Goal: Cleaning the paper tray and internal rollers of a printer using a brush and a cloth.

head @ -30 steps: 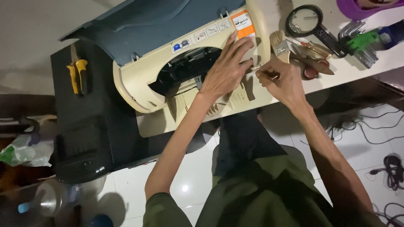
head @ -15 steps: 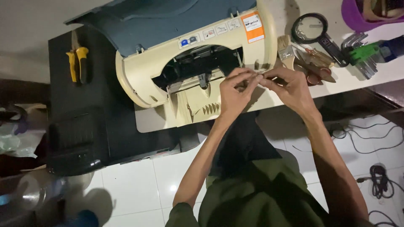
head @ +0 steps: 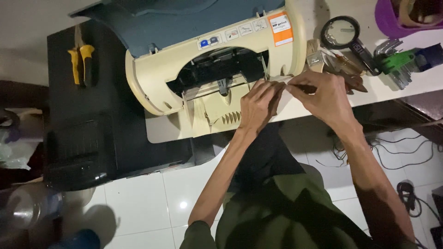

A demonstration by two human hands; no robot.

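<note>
Centrally, a cream inkjet printer (head: 217, 78) lies on the white table (head: 295, 108) with its blue-grey lid (head: 184, 23) swung open, the dark carriage bay exposed, and its ribbed output tray (head: 217, 115) pointing toward my body. Its long axis runs left to right along the table edge. I judge the shell to be light for its bulk, stiff but brittle at clips and hinge tabs, and smooth enough to slip; the safest hold looks like the solid corners of the casing, not the lid or tray. My left hand (head: 258, 103) rests on the printer's right front corner, fingers curled against the casing edge, pinching nothing large that I can make out. My right hand (head: 323, 94), just right of that corner, is closed round a thin dark tool (head: 300, 86), probably a screwdriver, whose shaft lies nearly level and points left into the corner seam. Further right of the printer lie a small paintbrush (head: 315, 56), a magnifying glass (head: 344, 34) and a green set of hex keys (head: 397, 62). Left of the printer, yellow-handled pliers (head: 80, 60) rest on a black computer case (head: 87, 129).
</note>
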